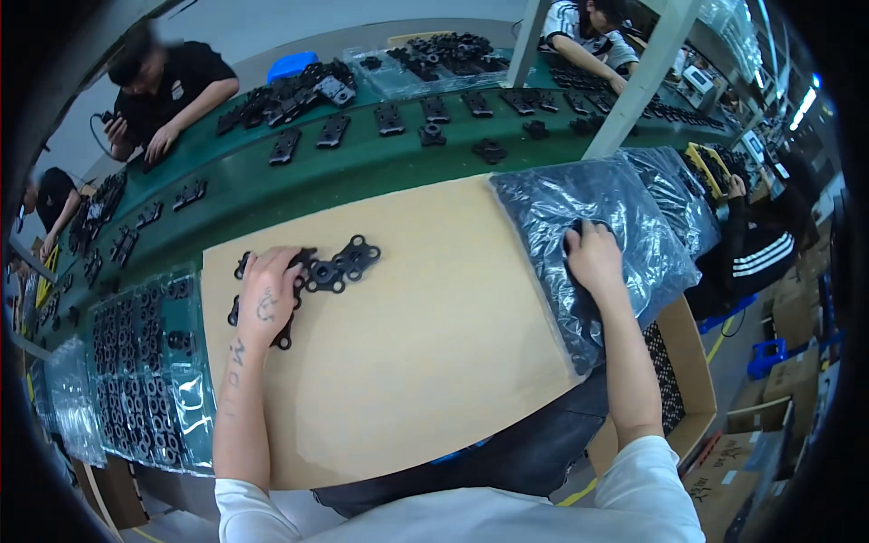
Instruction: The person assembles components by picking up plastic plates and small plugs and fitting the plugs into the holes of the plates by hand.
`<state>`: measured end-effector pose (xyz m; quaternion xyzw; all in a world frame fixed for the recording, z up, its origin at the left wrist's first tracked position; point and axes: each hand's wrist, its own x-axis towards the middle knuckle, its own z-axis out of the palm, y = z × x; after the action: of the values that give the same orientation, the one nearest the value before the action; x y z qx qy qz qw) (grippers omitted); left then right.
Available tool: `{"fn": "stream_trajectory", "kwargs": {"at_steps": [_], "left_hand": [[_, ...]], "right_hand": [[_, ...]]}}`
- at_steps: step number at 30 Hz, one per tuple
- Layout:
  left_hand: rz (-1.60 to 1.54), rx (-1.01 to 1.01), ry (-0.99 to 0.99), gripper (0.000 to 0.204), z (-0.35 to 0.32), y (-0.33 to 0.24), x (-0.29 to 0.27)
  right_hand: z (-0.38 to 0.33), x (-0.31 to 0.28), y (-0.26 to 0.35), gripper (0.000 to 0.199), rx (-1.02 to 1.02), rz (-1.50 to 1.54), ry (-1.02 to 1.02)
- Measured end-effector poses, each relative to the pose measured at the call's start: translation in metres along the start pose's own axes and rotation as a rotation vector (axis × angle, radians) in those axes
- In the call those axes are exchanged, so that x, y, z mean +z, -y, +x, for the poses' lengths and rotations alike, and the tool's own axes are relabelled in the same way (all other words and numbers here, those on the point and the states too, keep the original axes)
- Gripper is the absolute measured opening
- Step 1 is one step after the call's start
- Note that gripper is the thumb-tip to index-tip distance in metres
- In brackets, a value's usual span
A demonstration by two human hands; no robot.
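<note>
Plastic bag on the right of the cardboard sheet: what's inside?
The right hand reaches into the clear plastic bag. Dark, black parts show through the film, but wrinkles and glare hide their shape and count. The hand's fingertips are covered, so whether they grip anything cannot be told.

Clear plastic bag (625,226) of black parts, right.
</note>
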<state>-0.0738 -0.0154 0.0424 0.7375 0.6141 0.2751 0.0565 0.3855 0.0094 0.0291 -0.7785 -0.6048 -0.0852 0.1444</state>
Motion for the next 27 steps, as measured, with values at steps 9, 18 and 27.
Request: {"fn": "stream_trajectory", "kwargs": {"at_steps": [9,18,27], "left_hand": [[-1.036,-0.237,0.04,0.022,0.006,-0.073,0.039],[-1.401,-0.57,0.232,0.026,0.007,-0.07,0.071],[-1.506,-0.496,0.123,0.026,0.002,-0.059,0.075]], "right_hand": [[-0.008,0.005,0.009,0.029,-0.229,0.067,-0.148],[-0.007,-0.02,0.019,0.024,-0.121,0.156,0.215],[-0.012,-0.008,0.006,0.022,-0.28,0.224,-0.035]]}}
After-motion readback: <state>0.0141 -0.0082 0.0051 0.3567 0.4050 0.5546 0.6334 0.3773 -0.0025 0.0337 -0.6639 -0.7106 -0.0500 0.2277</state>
